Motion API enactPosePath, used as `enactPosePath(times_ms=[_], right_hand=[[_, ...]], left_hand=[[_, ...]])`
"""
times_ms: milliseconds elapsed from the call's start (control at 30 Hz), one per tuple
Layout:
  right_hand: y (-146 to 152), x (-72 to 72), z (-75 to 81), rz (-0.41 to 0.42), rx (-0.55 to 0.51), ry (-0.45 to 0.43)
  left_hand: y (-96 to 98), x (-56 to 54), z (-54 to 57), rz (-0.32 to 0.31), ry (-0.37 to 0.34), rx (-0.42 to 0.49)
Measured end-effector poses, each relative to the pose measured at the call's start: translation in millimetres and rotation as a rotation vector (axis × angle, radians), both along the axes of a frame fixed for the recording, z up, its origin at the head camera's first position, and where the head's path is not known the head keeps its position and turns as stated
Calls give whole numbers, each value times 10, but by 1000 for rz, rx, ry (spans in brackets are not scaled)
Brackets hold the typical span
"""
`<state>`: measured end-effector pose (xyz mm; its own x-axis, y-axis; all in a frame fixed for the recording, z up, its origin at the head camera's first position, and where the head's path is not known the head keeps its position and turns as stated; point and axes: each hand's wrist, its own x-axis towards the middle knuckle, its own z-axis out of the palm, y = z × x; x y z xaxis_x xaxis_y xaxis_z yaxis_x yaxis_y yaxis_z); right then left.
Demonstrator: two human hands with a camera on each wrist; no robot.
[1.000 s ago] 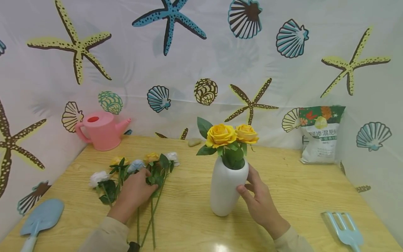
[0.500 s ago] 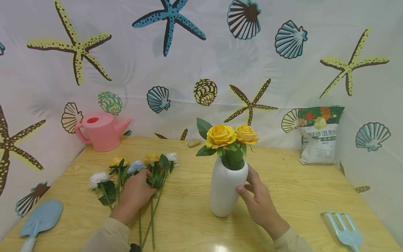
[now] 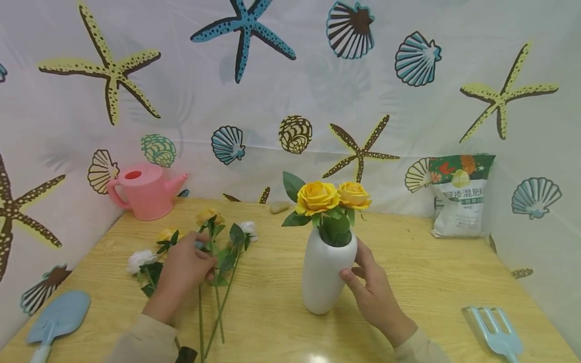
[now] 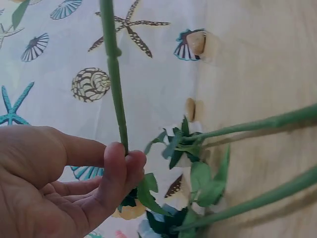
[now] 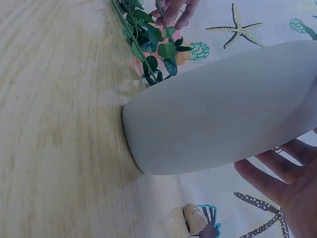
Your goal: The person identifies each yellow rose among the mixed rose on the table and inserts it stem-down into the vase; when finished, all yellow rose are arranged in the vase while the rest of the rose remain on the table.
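My left hand (image 3: 183, 267) pinches the green stem (image 4: 115, 84) of an artificial yellow rose (image 3: 210, 217) between thumb and fingers, its bloom just beyond the fingertips in the head view. Around it on the table lie other artificial roses: a white rose (image 3: 141, 261) and a yellow rose (image 3: 169, 234) to the left, another white rose (image 3: 248, 229) to the right. A blue rose (image 3: 199, 244) is mostly hidden by the hand. My right hand (image 3: 379, 292) holds the white vase (image 3: 324, 277) from its right side, thumb in front. Two yellow roses (image 3: 317, 197) with leaves stand in the vase.
A pink watering can (image 3: 147, 191) stands at the back left, a fertilizer bag (image 3: 462, 201) at the back right. The blue trowel (image 3: 61, 315) lies front left and the blue hand fork (image 3: 497, 330) front right. A stone (image 3: 279, 206) sits near the patterned backdrop.
My left hand has drawn a little left and lifted a yellow rose by its stem, its bloom shifting up and left. The right hand stays on the vase.
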<state>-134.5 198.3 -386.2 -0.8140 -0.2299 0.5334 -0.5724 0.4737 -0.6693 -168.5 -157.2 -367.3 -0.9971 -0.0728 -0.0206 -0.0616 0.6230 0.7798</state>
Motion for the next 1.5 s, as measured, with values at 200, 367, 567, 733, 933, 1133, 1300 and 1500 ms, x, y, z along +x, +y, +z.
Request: enactPosePath(times_ms=[200,367,567,733,933,1133,1300,1500], right_hand=[[12,8,-7,-3,-3,0],[20,6,-11,-5,1,2],[26,2,-12,-4,-1,-7],[27,-3,-12,2,-2,-2],[24,-14,-20,12,-10,11],[19,-16,-19,13,-12,9],[11,-16,-18,17,-20,23],[9,-16,-18,20,-21,26]], left_hand=[[77,47,188,54,110,116],[255,119,372,105,242,269],[550,217,570,145,518,559],[768,246,669,121,807,746],[981,259,776,90,1035,867],[1173,308,932,125,1221,1003],[1328,328,1010,177,1323,1117],[1452,321,993,203,1363,1132]])
